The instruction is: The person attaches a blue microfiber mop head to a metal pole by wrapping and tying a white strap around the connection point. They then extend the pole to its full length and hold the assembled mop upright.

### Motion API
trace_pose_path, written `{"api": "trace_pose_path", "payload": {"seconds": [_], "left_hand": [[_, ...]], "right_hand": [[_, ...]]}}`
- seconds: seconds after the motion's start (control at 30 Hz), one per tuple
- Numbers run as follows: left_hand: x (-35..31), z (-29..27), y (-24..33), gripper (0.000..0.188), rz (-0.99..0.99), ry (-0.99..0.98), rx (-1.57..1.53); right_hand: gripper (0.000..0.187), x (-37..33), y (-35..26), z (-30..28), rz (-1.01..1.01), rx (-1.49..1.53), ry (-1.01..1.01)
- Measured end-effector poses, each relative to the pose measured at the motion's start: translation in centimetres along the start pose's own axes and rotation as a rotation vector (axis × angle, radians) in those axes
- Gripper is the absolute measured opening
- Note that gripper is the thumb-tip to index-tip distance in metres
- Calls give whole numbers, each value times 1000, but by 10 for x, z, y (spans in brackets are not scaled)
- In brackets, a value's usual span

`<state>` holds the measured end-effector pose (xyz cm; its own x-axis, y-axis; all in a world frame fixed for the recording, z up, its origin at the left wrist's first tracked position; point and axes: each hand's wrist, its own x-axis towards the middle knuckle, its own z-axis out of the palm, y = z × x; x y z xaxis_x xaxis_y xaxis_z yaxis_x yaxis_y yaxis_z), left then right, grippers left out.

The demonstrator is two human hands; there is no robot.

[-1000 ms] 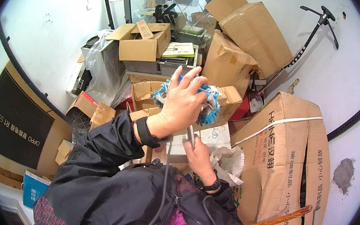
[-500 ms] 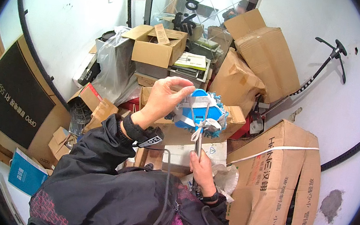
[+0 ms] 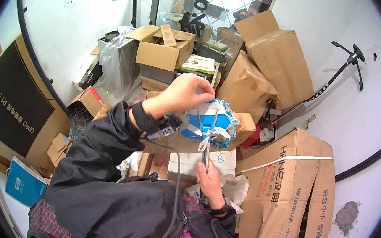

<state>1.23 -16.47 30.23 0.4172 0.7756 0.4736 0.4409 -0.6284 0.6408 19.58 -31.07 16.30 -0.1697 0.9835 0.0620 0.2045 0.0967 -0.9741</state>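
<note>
Working at the mop head (image 3: 198, 121), seen just beyond the white box (image 3: 226, 161), seems the step in hand: before that box the right hand (image 3: 210, 180) wraps the handle (image 3: 206, 153); beyond it the left hand (image 3: 187, 93) nearly pinches, hold unclear. The next move calls for steadiness.

An open box (image 3: 156, 56) is the landmark. Directly right of the open box lies a green-edged magazine (image 3: 198, 63); farther right, a crumpled carton (image 3: 246, 85) and a tilted carton (image 3: 281, 59); beyond those, a black pole (image 3: 329, 83). Behind it stands a pane (image 3: 231, 3). Left are a clear bag (image 3: 118, 64) and, farther off, a black-panelled carton (image 3: 11, 101). Nearer and left, a blue folder (image 3: 23, 184); nearer and right, a strapped carton (image 3: 279, 201).
</note>
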Motion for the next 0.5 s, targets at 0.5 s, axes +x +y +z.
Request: {"api": "trace_pose_path", "payload": {"seconds": [0.5], "left_hand": [[34, -8, 14, 9, 173, -369, 331]], "right_hand": [[29, 0, 0, 7, -59, -167, 71]]}}
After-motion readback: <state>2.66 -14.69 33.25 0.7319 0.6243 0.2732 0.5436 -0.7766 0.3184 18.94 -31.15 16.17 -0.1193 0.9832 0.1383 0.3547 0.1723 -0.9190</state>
